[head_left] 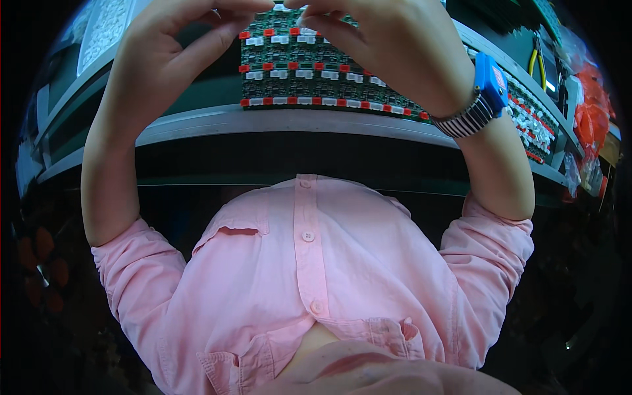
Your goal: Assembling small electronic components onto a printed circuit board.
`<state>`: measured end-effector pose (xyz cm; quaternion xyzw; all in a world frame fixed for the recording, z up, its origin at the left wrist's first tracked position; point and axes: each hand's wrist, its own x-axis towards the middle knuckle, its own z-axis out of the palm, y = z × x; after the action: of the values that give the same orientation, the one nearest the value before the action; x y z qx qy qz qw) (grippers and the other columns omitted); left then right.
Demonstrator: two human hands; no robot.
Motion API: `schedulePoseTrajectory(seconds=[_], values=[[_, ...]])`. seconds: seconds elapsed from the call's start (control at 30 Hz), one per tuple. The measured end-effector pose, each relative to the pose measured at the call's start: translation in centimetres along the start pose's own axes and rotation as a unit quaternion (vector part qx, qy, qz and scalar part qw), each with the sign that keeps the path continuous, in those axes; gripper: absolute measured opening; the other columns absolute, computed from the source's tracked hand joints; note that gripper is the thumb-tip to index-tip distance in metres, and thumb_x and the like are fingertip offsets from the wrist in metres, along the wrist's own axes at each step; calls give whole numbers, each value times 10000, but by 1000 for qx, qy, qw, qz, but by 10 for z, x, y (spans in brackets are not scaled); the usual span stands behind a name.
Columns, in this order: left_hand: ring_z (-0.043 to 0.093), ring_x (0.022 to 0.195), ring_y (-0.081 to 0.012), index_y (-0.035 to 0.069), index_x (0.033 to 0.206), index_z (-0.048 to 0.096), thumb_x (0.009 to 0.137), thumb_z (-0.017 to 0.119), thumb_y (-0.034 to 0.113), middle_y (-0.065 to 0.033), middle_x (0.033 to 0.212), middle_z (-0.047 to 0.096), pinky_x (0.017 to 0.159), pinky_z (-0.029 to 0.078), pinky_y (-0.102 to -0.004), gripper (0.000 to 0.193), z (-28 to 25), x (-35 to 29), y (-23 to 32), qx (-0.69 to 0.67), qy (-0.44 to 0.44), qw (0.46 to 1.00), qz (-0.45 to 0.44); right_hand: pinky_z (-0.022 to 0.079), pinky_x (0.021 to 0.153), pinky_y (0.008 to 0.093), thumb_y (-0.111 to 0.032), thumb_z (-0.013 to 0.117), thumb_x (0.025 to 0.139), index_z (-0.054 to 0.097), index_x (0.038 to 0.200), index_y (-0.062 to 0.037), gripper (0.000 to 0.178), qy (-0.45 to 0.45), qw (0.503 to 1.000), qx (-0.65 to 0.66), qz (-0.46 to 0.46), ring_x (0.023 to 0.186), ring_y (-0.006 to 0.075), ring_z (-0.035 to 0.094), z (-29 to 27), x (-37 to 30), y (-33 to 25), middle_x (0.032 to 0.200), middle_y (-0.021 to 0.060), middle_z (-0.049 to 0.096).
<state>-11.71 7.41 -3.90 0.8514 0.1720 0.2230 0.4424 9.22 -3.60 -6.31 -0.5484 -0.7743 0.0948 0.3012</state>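
Note:
My left hand [187,49] reaches over the bench at the top of the view, its thumb and forefinger closed in a pinch. Across from it, my right hand [395,46] has its fingers curled and drawn together, the fingertips close to those of the left. What either hand holds is too small or cut off by the top edge to make out. Beneath both lie rows of green circuit boards [286,85] with red and white connectors along their edges. A small white piece [307,31] shows by the right fingertips; whether it is held I cannot tell.
A metal rail [283,120] runs along the bench's near edge. To the left is a tray [84,62] of small white parts. At the right are more boards with loose white pieces [534,135], yellow-handled pliers [542,69] and a red plastic bag [592,108].

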Motion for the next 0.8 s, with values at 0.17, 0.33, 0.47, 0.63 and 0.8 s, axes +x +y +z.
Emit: schedulePoseTrajectory(seconds=[0.17, 0.33, 0.47, 0.63, 0.8], values=[[571, 822, -190, -20, 1030, 683, 845, 655, -49, -115, 974, 616, 730, 469, -244, 190, 2, -15, 5, -38, 35, 998, -23, 527, 666, 338, -52, 612, 831, 622, 841, -2, 52, -51, 998, -16, -27, 712, 250, 645, 10, 18, -8, 739, 129, 652], [577, 843, -195, -26, 1035, 681, 865, 631, -51, -124, 1011, 617, 731, 474, -246, 179, 3, -25, 5, -67, 64, 994, -63, 535, 656, 347, -59, 604, 830, 622, 796, 9, 79, -146, 982, -100, -71, 699, 262, 653, -8, 36, -26, 717, 140, 654], [585, 843, -193, -26, 1035, 680, 872, 621, -51, -127, 1021, 626, 721, 478, -242, 175, 2, -27, 2, -53, 58, 995, -59, 539, 644, 348, -56, 611, 821, 632, 775, 21, 92, -214, 957, -171, -95, 682, 270, 658, -17, 43, -34, 706, 150, 660], [582, 838, -184, -28, 1022, 679, 875, 618, -53, -126, 1020, 624, 708, 478, -233, 162, 6, -26, -1, -101, 72, 989, -80, 540, 636, 352, -55, 622, 812, 649, 769, 31, 100, -202, 967, -133, -83, 674, 274, 663, -15, 43, -31, 702, 164, 666], [573, 823, -177, -34, 996, 680, 868, 619, -60, -116, 984, 617, 700, 478, -231, 144, 10, -22, 0, -134, 76, 986, -66, 534, 633, 342, -48, 635, 803, 668, 788, 27, 83, -165, 985, -48, -24, 674, 264, 658, -20, 36, -31, 717, 159, 672]])
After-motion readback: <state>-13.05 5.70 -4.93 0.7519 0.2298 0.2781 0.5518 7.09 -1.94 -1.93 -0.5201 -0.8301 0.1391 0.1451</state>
